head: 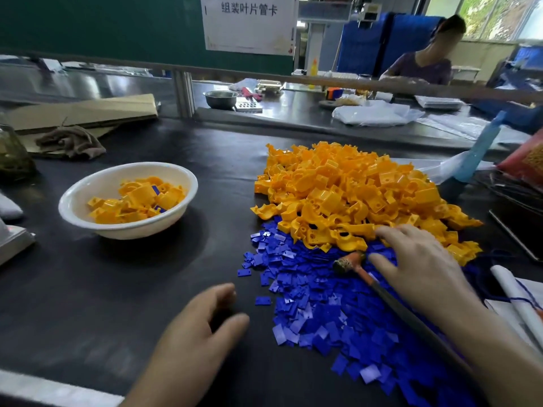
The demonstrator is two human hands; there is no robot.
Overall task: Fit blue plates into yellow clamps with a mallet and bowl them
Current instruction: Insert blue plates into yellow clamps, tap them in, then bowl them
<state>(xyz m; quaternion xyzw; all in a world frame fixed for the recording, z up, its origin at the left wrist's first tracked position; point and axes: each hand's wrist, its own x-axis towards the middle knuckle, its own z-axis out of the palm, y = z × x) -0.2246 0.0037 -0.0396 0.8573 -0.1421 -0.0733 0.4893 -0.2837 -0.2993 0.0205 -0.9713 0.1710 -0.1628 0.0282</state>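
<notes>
Two grips, both spread and holding nothing. My right grip (420, 268) hovers where the yellow clamps (352, 186) meet the blue plates (317, 304). The mallet (349, 262) lies just left of it, handle running back under that forearm. The left grip (197, 330) is farther off.

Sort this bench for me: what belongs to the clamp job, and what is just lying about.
Belongs to the job: yellow clamps, blue plates, mallet, white bowl.

Just lying about: rag, cardboard, metal bowl, plastic bag, glass jar.
</notes>
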